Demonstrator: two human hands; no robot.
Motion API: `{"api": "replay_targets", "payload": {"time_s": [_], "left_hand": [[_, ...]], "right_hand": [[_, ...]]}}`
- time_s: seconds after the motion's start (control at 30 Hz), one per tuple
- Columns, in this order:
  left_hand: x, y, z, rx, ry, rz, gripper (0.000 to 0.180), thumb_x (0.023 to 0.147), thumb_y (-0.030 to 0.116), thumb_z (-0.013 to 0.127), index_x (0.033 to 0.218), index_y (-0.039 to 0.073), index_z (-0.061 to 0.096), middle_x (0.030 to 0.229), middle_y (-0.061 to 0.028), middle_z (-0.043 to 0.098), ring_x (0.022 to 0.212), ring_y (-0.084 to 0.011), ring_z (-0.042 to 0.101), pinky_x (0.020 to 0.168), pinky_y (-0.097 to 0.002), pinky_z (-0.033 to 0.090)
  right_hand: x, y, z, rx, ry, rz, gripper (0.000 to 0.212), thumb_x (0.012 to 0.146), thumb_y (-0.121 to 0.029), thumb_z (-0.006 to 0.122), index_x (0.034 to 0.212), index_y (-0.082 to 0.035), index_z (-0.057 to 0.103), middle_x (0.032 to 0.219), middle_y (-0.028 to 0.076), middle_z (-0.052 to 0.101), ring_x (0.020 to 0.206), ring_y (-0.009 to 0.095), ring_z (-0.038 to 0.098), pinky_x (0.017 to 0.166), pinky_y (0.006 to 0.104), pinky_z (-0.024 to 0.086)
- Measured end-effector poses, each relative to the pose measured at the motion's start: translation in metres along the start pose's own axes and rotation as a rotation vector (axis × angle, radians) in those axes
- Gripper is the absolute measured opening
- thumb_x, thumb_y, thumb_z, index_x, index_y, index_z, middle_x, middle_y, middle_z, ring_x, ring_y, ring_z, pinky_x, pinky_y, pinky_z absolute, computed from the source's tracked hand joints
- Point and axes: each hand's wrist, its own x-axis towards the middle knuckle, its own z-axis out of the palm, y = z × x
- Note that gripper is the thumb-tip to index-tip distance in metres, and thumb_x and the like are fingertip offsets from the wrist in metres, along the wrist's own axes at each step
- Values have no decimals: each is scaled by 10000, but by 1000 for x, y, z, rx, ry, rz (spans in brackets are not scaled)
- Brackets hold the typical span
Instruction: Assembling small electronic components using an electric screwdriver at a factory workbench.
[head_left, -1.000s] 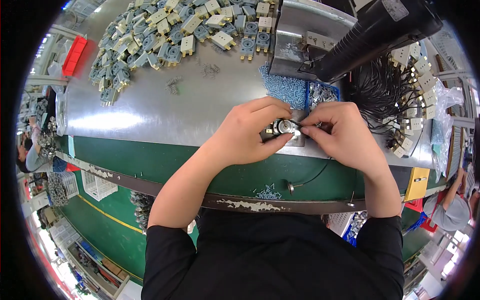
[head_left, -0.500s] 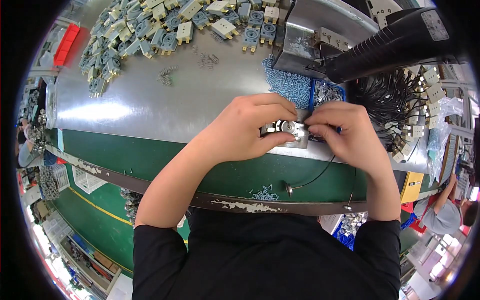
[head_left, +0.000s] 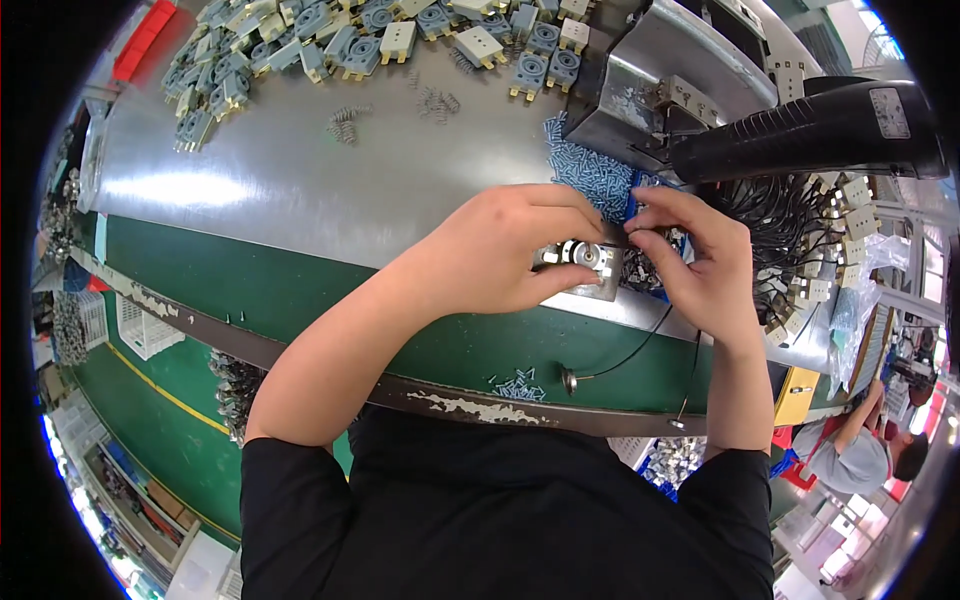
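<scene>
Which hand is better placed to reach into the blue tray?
Probably the right hand: it is nearer the blue tray, though whether it holds something is unclear. The left hand holds a round metal part.

Shiny metal bench (head_left: 270, 175) with a green strip (head_left: 300, 275) along the near edge. Big messy heap of grey and cream blocks (head_left: 362, 55) toward the back, loose springs (head_left: 345, 123) just in front, bluish screws (head_left: 590, 172) beside a blue bin (head_left: 631, 208), another little screw pile (head_left: 518, 386) on the green.
</scene>
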Motion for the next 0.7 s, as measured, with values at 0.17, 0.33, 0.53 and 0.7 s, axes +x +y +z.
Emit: {"api": "replay_targets", "payload": {"time_s": [0.17, 0.33, 0.53, 0.7], "left_hand": [[-1, -5, 3, 2, 32, 21, 270, 837, 165, 853, 1043, 29, 742, 1086, -85, 740, 965, -307, 724, 835, -401, 592], [-2, -4, 4, 13, 53, 38, 265, 841, 172, 852, 1032, 28, 740, 1101, -80, 733, 956, -312, 721, 828, -401, 592], [-1, -3, 4, 23, 37, 30, 278, 836, 167, 855, 1043, 30, 731, 1125, -81, 729, 956, -312, 722, 824, -406, 592], [-4, -3, 3, 19, 27, 6, 307, 806, 114, 873, 1055, 19, 720, 1150, -113, 730, 981, -328, 729, 842, -411, 599]], "right_hand": [[3, 3, 6, -140, -83, -180, 159, 817, 97, 736, 948, 11, 760, 996, 136, 778, 953, 265, 757, 841, 339, 586], [2, 9, 3, -144, -122, -254, 148, 792, 73, 760, 928, 14, 757, 983, 137, 781, 930, 289, 756, 840, 371, 589], [2, -3, -3, -148, -182, -282, 237, 795, 61, 779, 1027, 34, 735, 981, 145, 781, 914, 246, 757, 849, 340, 580], [7, -4, 3, 56, -181, 50, 286, 877, 66, 740, 1154, 53, 669, 974, 108, 779, 940, 130, 740, 884, 278, 566]]}}
